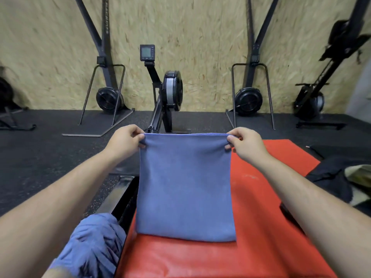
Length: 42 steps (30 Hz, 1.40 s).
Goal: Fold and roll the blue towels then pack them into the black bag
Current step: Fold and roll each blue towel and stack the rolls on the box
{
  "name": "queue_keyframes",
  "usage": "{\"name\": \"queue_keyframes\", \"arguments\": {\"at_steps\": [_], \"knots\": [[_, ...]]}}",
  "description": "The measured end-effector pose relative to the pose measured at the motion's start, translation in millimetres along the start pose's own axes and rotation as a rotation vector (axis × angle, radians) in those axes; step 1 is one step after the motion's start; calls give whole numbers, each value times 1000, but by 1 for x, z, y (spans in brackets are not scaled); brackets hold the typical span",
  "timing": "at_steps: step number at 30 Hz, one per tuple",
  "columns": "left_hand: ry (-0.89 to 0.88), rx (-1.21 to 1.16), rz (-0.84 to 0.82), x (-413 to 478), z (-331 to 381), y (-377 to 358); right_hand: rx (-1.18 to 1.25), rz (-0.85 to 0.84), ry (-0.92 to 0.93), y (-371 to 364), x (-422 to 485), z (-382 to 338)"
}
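We see a big flat red padded mat (pixel 261 227) on the floor. A folded blue cloth towel (pixel 185 187) stands up on it, with its bottom edge touching the mat. A crumpled heap of more blue towels (pixel 94 243) sits just left of the mat, down low. A soft black bag (pixel 329 171) lies on the floor to the right of the mat. The left hand (pixel 124 140) pinches the towel's top left corner. The right hand (pixel 246 144) pinches the top right corner.

Chipboard wall (pixel 200 37), black rubber floor (pixel 40 153), rowing machine (pixel 170 91)
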<state>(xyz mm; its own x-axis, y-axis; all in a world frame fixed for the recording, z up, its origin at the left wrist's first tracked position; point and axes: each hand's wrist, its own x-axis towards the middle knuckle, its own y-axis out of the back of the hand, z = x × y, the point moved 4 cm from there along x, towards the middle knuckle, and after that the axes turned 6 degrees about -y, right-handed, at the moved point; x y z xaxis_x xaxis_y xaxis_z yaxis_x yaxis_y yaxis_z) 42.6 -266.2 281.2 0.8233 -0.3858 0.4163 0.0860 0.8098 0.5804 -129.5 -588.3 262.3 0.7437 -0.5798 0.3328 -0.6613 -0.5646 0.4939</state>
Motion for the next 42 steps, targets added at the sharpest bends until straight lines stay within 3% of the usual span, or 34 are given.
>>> {"name": "queue_keyframes", "arguments": {"at_steps": [6, 10, 15, 22, 29, 32, 42], "knots": [[-66, -77, 127, 14, 46, 36, 33, 125, 102, 30, 10, -50], [-125, 67, 125, -1, 49, 44, -46, 83, 116, 36, -6, -51], [-84, 135, -57, -53, 10, 16, -174, -71, 82, 15, -53, 1], [97, 3, -475, -131, -68, -31, -260, -371, -66, -23, -130, 88], [242, -128, -672, -165, -82, -35, -38, -651, -245, -6, -162, 91], [295, -159, -663, -157, -83, -38, -7, -672, -268, -7, -153, 88], [381, -77, -399, -99, -113, -83, -216, -461, -233, -60, -80, 115]]}}
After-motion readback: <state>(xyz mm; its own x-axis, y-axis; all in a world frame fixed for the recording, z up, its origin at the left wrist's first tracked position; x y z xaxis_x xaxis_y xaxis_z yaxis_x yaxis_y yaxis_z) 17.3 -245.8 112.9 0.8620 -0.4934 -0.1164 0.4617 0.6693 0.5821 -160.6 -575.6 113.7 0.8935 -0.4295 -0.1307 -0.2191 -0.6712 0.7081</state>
